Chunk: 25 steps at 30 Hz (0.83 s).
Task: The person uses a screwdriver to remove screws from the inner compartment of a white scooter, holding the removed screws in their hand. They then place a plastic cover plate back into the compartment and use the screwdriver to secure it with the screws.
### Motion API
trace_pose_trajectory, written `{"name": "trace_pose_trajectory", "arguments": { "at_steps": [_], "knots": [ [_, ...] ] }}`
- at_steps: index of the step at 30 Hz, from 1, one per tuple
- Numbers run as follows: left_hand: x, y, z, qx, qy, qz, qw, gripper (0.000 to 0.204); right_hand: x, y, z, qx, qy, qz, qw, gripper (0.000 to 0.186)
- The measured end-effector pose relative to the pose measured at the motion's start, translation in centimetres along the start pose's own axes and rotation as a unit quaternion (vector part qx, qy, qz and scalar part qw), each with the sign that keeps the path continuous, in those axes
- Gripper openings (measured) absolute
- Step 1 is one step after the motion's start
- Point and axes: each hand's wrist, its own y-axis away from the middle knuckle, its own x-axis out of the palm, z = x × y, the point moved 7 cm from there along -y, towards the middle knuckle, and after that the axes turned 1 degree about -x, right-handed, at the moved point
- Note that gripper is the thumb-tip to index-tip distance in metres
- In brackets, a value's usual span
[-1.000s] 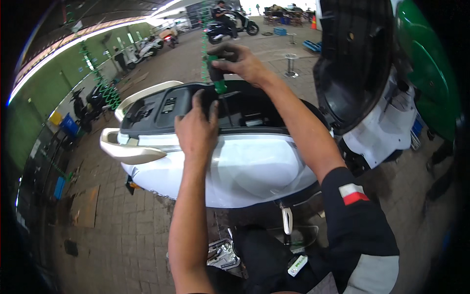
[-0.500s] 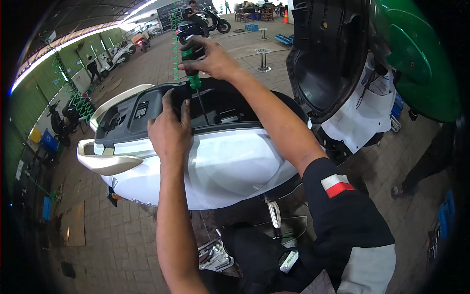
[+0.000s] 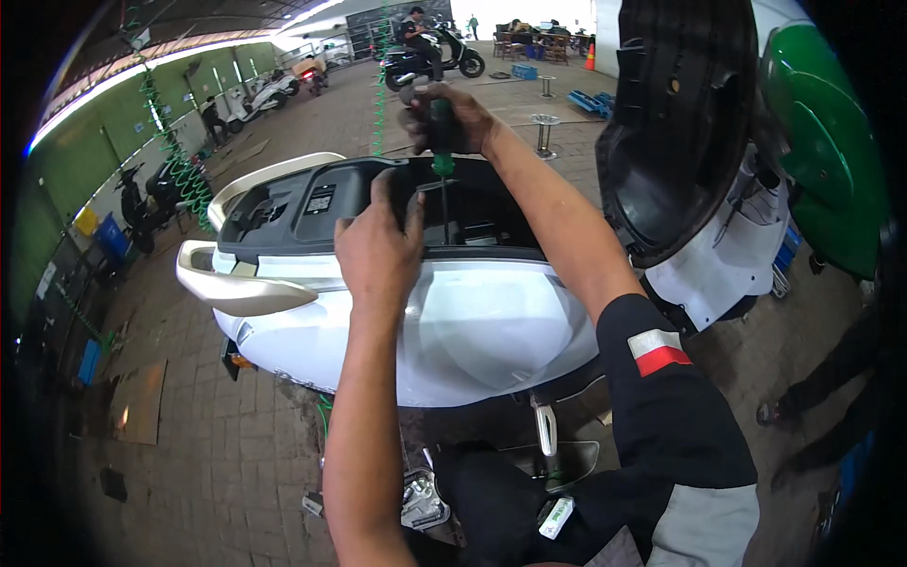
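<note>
A white scooter body [image 3: 491,331] stands in front of me, its seat raised and its dark storage bin [image 3: 487,203] exposed. My right hand [image 3: 463,121] grips the green-and-black handle of a screwdriver [image 3: 442,164] above the bin. The shaft points down toward the near inner edge; its tip is too dark to make out. My left hand [image 3: 378,241] lies at the near rim beside the shaft, index finger and thumb stretched apart, with nothing visible in it. Its remaining fingers are partly hidden. Under it is the grey plastic trim [image 3: 331,203].
The raised seat [image 3: 675,132] and a green panel [image 3: 831,142] stand at the right. A cream grab rail [image 3: 246,283] juts out left. By my legs lies a metal tool tray [image 3: 425,501]. Green coiled hoses [image 3: 170,156] hang left; another person's legs [image 3: 812,397] show at right.
The view has shifted, so the scooter sits further right in the picture. My right hand has changed its grip around the screwdriver handle and is blurred. My left hand stays at the rim.
</note>
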Motion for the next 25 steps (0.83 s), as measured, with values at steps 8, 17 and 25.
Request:
{"name": "trace_pose_trajectory", "arguments": {
  "at_steps": [8,17,25],
  "knots": [
    [-0.1,0.2,0.8,-0.027,0.027,0.028,0.999,0.043,-2.0,1.5,-0.9,-0.071,0.229,-0.341,0.909,0.048],
    [-0.6,-0.1,0.3,-0.003,0.030,-0.002,1.000,0.039,3.3,2.5,1.1,-0.149,0.560,-0.352,0.735,0.043],
    [-0.4,0.2,0.4,0.007,0.018,-0.005,1.000,0.037,1.6,2.1,-0.9,-0.154,0.327,-0.135,0.923,0.054]
  ]
}}
